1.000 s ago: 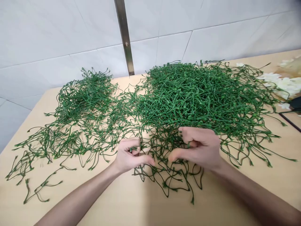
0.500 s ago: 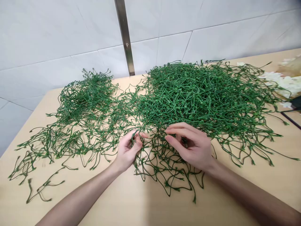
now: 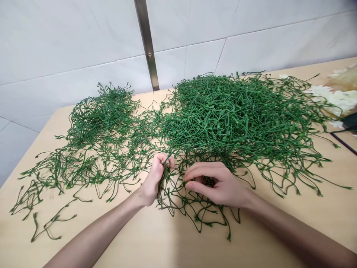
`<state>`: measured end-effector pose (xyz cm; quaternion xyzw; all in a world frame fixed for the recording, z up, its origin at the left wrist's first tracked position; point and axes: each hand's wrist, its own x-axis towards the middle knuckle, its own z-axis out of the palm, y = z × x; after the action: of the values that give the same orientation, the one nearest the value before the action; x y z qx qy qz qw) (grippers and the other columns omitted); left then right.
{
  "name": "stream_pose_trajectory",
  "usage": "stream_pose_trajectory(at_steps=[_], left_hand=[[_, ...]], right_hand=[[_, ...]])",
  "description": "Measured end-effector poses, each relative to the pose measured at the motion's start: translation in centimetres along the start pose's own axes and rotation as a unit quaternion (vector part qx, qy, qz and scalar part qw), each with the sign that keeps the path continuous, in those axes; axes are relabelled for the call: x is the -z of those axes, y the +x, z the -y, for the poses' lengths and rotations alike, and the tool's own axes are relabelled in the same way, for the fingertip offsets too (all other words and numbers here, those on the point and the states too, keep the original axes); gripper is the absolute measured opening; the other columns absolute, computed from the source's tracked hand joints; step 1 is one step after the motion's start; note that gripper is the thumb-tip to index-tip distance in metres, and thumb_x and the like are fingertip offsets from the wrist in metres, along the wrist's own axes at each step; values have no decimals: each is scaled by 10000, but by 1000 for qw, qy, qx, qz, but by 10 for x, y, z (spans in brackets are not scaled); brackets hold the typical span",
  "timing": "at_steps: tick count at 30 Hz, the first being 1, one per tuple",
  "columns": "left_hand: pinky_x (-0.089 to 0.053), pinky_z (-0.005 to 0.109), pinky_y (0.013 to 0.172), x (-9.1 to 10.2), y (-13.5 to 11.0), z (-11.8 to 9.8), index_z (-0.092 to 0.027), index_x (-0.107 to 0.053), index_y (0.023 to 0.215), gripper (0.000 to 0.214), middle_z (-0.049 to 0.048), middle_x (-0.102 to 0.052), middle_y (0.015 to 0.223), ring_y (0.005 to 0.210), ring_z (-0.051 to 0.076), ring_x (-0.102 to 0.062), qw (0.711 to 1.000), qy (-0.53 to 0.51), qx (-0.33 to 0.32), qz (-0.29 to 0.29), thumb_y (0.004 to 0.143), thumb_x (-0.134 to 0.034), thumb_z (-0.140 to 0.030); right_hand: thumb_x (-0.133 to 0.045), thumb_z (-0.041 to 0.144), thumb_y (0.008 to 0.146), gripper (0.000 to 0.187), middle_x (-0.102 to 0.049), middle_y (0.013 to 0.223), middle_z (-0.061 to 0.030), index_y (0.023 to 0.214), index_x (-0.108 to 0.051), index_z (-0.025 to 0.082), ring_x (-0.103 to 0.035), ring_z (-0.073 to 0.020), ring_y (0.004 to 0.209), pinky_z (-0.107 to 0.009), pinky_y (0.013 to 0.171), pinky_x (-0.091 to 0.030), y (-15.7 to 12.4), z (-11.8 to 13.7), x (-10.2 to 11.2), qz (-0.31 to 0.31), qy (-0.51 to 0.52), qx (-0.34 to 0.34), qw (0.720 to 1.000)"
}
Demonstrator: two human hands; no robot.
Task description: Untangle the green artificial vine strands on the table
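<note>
Green stem (image 3: 168, 158) held in the left hand (image 3: 154, 180) over a loose cluster

From where I stand, the stem is observed at the front edge of the heaps, lodged in the left hand. The fingers of that hand are curled in and pinch it, with the palm turned toward the other hand; how far it runs below the grip is lost among the strands.

The right hand (image 3: 216, 183) is low over the loose cluster (image 3: 192, 203), just right of the left and apart from it. Its fingers are bent and lie close together, the thumb just beneath their tips. Whether they grip a strand, I cannot tell.

Behind the right hand rises the main heap (image 3: 228, 111), dense and tangled. A smaller heap (image 3: 103, 111) stands farther left, joined to it by scattered strands. A few stray stems (image 3: 54, 219) lie at the near left.

All of this rests on a pale wooden table (image 3: 139, 238). White flowers (image 3: 340, 100) lie at its right edge, near a dark object (image 3: 350, 122), only partly visible. Behind stands a tiled wall (image 3: 69, 37), with a metal strip (image 3: 147, 44) running down to the table
</note>
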<state>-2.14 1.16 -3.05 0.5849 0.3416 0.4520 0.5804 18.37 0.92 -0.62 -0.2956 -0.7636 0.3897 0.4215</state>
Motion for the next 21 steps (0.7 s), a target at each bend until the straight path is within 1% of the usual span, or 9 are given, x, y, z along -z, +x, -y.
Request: stream_pose_trajectory(at_steps=[2, 4, 7, 10, 12, 14, 17, 19, 21], left_hand=[[-385, 331, 823, 0, 2, -7, -212, -475, 898, 320, 37, -454, 900, 880, 182, -429, 997, 79, -1, 14, 972, -339, -492], [-393, 334, 844, 0, 4, -13, -192, -568, 889, 302, 56, -472, 928, 917, 189, -441, 984, 175, -21, 17, 978, -384, -414], [-426, 310, 775, -1, 6, -15, -172, -679, 877, 248, 57, -482, 876, 862, 176, -470, 964, 255, -79, 7, 945, -499, -329], [-442, 284, 707, -2, 7, -13, -172, -721, 892, 152, 42, -548, 777, 779, 155, -517, 959, 250, -136, 7, 899, -591, -251], [-457, 284, 709, -2, 8, -12, -170, -732, 901, 148, 48, -618, 756, 756, 152, -554, 961, 232, -150, 13, 897, -593, -222], [-469, 284, 708, -2, 9, -13, -167, -740, 908, 180, 60, -668, 765, 745, 153, -582, 966, 219, -136, 7, 911, -569, -222], [-481, 278, 704, -2, 9, -16, -168, -744, 951, 225, 70, -692, 795, 759, 157, -606, 974, 209, -92, -5, 931, -537, -252], [-485, 278, 711, -2, 8, -17, -167, -748, 927, 229, 76, -663, 830, 789, 162, -594, 973, 213, -84, -23, 922, -550, -281], [-477, 274, 689, -2, 7, -16, -162, -750, 854, 244, 67, -603, 809, 772, 158, -560, 971, 220, -83, -44, 910, -566, -311]], right_hand=[[-662, 205, 845, 92, -721, 815, -66, 853, -716, 132, -549, -72, 510, -192, 452, -449, -1, -1, -1, 9, -6, -21, 1000], [-677, 222, 836, 102, -702, 761, -44, 859, -717, 131, -500, -56, 471, -182, 425, -405, -2, -2, -3, 16, -9, -39, 999], [-710, 251, 814, 115, -630, 612, 11, 845, -718, 141, -465, -50, 452, -165, 426, -378, -3, -3, -4, 23, -8, -56, 998], [-727, 287, 802, 144, -589, 553, 33, 849, -718, 152, -443, -48, 438, -156, 434, -376, -3, -5, -6, 34, -6, -64, 997], [-721, 284, 806, 139, -604, 575, 25, 853, -719, 153, -454, -52, 450, -159, 446, -381, -3, -7, -6, 38, -14, -66, 997], [-696, 245, 823, 99, -622, 600, 15, 840, -721, 151, -473, -58, 471, -165, 462, -386, -3, -7, -6, 31, -28, -65, 997], [-659, 191, 838, 79, -631, 601, 8, 816, -722, 149, -496, -65, 490, -171, 478, -392, -2, -6, -5, 16, -42, -68, 997], [-656, 191, 837, 84, -642, 609, 1, 814, -722, 145, -511, -69, 497, -175, 480, -397, -1, -5, -4, 10, -43, -78, 996], [-665, 219, 833, 98, -658, 625, -10, 821, -721, 139, -525, -72, 499, -174, 471, -399, -1, -3, -3, 16, -33, -93, 995]])
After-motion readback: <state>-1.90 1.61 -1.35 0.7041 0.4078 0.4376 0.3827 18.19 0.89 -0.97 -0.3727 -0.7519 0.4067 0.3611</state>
